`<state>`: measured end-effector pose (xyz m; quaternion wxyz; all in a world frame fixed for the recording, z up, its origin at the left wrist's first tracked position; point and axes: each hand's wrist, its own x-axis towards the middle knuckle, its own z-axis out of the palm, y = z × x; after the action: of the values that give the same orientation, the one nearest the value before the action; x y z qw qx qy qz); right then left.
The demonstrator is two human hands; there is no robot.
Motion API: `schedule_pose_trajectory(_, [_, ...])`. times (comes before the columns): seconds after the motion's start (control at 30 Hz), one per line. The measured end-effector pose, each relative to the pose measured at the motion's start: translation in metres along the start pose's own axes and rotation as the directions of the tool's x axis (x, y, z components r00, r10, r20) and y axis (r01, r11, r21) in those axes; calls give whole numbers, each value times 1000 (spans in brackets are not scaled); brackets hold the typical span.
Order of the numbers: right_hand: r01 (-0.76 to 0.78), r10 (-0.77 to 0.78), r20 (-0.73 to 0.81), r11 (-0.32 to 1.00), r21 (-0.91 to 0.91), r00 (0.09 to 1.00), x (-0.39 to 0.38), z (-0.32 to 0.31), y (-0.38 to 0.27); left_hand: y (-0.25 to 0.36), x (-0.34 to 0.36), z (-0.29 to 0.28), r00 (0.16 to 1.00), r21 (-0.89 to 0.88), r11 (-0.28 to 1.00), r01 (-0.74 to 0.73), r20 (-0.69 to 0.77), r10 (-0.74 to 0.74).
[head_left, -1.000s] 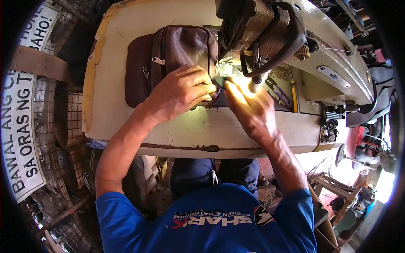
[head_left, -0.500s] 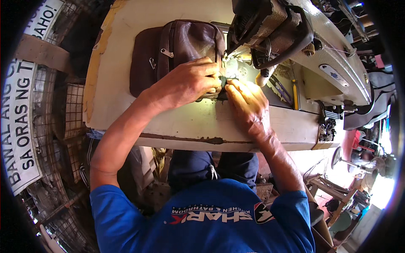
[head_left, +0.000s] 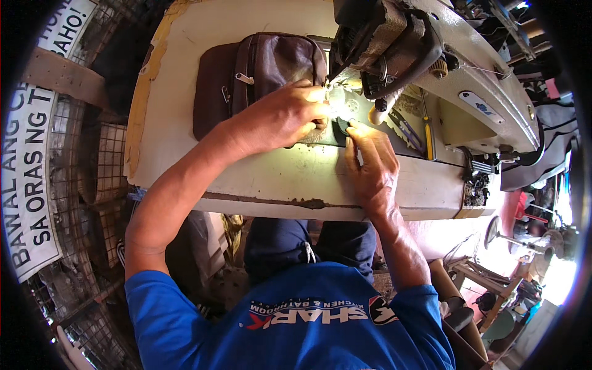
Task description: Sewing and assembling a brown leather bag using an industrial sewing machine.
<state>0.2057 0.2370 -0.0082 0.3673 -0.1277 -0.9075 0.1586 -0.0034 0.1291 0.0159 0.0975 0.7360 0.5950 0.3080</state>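
Note:
A brown bag (head_left: 259,74) with zips and a metal pull lies on the cream sewing table (head_left: 185,148). My left hand (head_left: 287,117) presses on the bag's near edge by the needle of the sewing machine (head_left: 407,55). My right hand (head_left: 370,163) lies flat on the table and pinches a dark strap (head_left: 340,129) of the bag just in front of the needle. The needle area is brightly lit, and my fingers hide the seam.
A yellow-handled screwdriver (head_left: 427,132) and scissors (head_left: 407,132) lie on the machine bed to the right. A white banner with black lettering (head_left: 31,185) hangs on wire mesh at the left. Stools and clutter (head_left: 493,290) stand at the lower right. My knees sit under the table's front edge.
Both hands and the bag have shifted slightly toward the needle. My right hand's fingers have moved up onto the dark strap.

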Motion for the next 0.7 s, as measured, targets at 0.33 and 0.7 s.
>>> schedule_pose_trajectory(0.33, [224,-210,196,973,-52,958,-2,11,-21,-6,13,-9,992,150,984,92,69,-104])
schedule_pose_trajectory(0.7, [349,-320,270,935,-65,908,3,29,-65,-29,21,-15,964,-329,931,159,257,-74])
